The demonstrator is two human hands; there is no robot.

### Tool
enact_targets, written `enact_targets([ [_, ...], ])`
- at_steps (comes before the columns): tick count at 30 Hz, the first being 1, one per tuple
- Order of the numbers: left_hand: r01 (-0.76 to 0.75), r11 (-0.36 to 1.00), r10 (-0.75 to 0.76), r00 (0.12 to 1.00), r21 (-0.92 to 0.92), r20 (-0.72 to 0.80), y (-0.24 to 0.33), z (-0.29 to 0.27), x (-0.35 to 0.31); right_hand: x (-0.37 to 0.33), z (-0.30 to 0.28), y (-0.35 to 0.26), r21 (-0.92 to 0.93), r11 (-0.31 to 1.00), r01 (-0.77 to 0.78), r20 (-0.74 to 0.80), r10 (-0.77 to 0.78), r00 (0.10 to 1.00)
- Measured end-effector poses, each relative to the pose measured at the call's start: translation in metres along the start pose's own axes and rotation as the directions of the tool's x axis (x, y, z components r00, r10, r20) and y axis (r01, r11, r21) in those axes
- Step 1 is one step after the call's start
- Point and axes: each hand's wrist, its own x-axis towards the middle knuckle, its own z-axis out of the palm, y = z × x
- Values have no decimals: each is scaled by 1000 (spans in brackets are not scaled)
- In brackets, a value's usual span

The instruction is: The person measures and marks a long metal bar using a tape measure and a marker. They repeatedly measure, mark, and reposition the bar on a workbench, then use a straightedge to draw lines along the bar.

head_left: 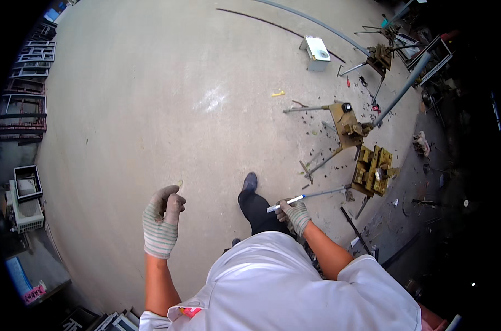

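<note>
My right hand (297,217), in a striped work glove, is closed round a slim white pen (288,203) with a blue end. The pen slants in front of my dark trousers, its blue end up and to the right. My left hand (162,222), in a matching glove, is raised over the floor on the left. Its fingers are loosely bent, with a gap between thumb and fingers, and nothing shows in it. Right of the pen stands a metal stand with a yellowish vise-like head (371,171), the nearest piece of equipment to my right hand.
Further back is a second yellowish stand (347,127) holding a grey pipe (402,91). A white stool-like box (316,53) stands beyond, near a long dark rod. Metal frames (21,113) line the left wall, above a white appliance unit (27,209). Scraps litter the floor around the stands.
</note>
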Motion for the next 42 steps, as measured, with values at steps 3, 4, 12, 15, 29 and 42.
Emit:
enact_targets([
  [3,-161,987,161,986,3,-49,83,23,68,65,10,-90,-45,999,-1,-8,1,1000],
  [4,-226,974,225,973,-7,-50,111,34,88,81,8,-120,-96,995,-4,-12,3,1000],
  [12,-874,475,873,455,-98,175,323,126,256,161,-43,-350,-44,970,241,-148,-245,958],
  [15,-962,246,918,191,-122,349,404,132,307,201,-41,-393,13,964,265,-140,-261,955],
  [29,-811,57,941,-152,-582,303,555,368,703,312,-179,-407,426,888,176,-758,244,605],
  [42,-749,-144,949,-289,-647,124,680,578,842,472,-324,-578,200,916,347,-847,-16,531],
])
